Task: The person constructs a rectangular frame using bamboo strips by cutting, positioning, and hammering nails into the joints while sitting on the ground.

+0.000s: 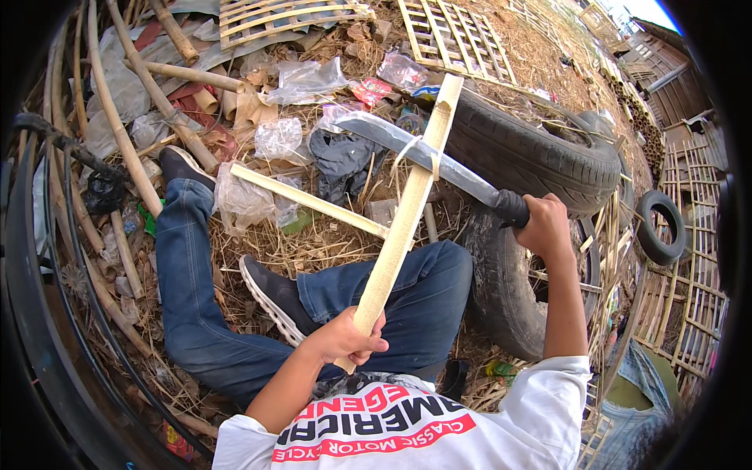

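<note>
Two hands grip: left (345,338) fingers around bamboo strip (407,207), right (544,225) around machete (435,160).

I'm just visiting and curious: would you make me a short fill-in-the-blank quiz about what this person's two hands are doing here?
1. The left hand grips the lower end of a long pale split ____ strip.
2. The right hand holds the black handle of a long grey steel ____, whose blade crosses the strip.
3. Behind the blade lies a black rubber ____.

Missing words: bamboo; knife; tyre
</note>
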`<state>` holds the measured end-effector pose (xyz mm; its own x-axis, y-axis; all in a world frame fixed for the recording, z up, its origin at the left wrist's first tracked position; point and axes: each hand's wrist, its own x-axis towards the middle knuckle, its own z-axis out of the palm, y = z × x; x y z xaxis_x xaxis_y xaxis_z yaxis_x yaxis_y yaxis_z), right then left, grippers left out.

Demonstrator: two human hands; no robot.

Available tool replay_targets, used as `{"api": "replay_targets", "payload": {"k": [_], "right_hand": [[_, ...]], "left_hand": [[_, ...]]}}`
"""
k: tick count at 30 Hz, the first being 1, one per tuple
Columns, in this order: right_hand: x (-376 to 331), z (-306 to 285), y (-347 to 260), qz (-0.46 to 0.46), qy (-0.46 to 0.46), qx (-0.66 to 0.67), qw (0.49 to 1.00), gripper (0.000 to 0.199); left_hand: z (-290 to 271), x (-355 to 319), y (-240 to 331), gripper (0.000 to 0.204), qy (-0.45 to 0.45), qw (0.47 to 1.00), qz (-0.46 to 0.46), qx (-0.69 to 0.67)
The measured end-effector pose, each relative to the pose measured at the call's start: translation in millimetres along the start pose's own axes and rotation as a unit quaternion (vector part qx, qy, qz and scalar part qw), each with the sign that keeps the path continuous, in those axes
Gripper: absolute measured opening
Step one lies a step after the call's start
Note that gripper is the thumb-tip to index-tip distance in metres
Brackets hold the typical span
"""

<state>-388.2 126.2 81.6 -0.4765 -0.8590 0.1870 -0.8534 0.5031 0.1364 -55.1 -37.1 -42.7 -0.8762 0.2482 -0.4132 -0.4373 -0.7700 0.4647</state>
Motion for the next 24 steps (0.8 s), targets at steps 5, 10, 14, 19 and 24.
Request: {"api": "replay_targets", "payload": {"k": [5, 10, 14, 19, 24], "right_hand": [[-4.3, 18.1, -43.6, -0.175, -0.058, 0.065, 0.981, 0.027], [16.2, 20.3, 11.6, -0.116, 0.011, 0.031, 0.993, 0.029], [13.5, 31.3, 9.4, 0.035, 0.01, -0.02, 0.999, 0.024], [-2.5, 29.5, -22.6, -0.144, -0.039, 0.072, 0.986, 0.03], [1.9, 25.6, 31.6, -0.041, 0.046, 0.002, 0.998, 0.027]], "left_hand": [[4.2, -0.8, 8.7, 0.04, 0.022, 0.991, -0.025, 0.129], [-2.5, -8.0, -5.5, 0.037, 0.003, 0.987, -0.035, 0.157], [-9.6, 1.2, -7.2, 0.038, 0.017, 0.995, -0.041, 0.094], [-12.4, -1.6, -4.4, 0.04, -0.009, 0.994, -0.044, 0.104], [-22.8, -11.4, -26.1, 0.039, -0.01, 0.995, -0.031, 0.099]]}}
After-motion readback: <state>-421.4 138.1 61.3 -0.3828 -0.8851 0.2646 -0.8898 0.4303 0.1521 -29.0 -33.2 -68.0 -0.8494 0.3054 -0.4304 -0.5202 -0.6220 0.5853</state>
